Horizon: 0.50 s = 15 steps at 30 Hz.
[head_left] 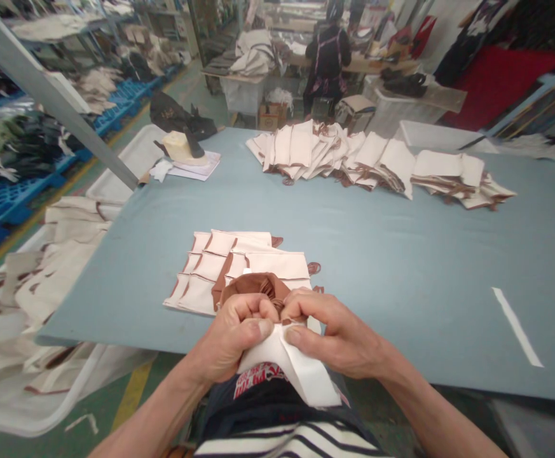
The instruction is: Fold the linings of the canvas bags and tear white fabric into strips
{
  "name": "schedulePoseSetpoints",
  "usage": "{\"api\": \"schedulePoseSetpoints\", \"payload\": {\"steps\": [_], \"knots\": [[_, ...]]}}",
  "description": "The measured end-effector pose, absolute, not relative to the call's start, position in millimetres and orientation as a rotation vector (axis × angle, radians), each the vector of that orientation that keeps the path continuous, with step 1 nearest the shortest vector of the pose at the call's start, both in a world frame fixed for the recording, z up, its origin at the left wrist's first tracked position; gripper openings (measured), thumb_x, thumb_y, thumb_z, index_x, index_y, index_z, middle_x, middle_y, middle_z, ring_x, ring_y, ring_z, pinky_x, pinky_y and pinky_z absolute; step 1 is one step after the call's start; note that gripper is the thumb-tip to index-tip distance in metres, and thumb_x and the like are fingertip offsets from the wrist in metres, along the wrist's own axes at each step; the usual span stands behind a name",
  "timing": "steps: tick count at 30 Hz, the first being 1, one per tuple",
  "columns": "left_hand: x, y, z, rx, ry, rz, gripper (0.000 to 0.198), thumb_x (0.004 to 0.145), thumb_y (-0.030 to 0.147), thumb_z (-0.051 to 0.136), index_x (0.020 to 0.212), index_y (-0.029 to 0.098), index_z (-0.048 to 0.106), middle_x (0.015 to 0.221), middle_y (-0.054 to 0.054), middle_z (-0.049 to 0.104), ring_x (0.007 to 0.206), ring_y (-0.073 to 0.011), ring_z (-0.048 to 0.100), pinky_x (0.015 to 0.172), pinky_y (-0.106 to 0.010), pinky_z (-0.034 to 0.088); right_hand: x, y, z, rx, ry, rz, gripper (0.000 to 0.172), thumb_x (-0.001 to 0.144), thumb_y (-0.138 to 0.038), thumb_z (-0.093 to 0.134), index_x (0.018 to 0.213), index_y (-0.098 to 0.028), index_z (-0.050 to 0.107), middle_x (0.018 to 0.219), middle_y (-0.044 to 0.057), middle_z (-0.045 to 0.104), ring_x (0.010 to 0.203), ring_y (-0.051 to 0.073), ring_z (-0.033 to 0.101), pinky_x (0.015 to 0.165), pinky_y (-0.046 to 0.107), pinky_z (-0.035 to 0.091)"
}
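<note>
Together, the left hand and right hand pinched white cloth between thumbs and fingers, at six o'clock in view, by the surface's near edge. Brown fabric bunched at twelve o'clock from them; pieces lay at ten, a pile at one, a strip at three.

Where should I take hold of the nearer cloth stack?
Probably by the left edge, coming from the left: the nearer cloth stack lies flat with that edge uncovered, while the left hand and right hand crowd its near right side.
</note>
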<state>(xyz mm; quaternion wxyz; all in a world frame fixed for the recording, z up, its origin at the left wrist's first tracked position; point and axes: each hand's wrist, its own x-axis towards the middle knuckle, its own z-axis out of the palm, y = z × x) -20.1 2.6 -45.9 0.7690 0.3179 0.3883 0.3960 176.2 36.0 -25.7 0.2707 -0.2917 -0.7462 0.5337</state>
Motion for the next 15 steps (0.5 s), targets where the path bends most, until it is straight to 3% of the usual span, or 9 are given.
{"api": "schedulePoseSetpoints", "payload": {"steps": [8,15], "knots": [[-24.8,0.5,-29.1,1.022,0.859,0.866,0.035,0.080,0.044,0.073,0.070,0.014,0.057,0.061,0.004,0.047,0.053,-0.0066,0.034,0.048,-0.017,0.026,174.6,29.4,-19.1,-0.845,-1.963,1.454,0.015,0.088,-0.024,0.056,0.074,-0.021,0.050,0.074,-0.002,0.054,0.070,0.014,0.050,0.068,0.026,0.039],[-30.4,4.2,-9.4,1.411,1.037,0.829,0.017,0.081,0.026,0.061,0.069,0.014,0.059,0.058,0.004,0.048,0.051,-0.0075,0.038,0.048,-0.019,0.029,165.9,28.2,-14.0,-0.947,-1.883,1.450,0.017,0.082,-0.029,0.055,0.069,-0.021,0.048,0.067,-0.003,0.048,0.065,0.014,0.045,0.063,0.027,0.035]]}}
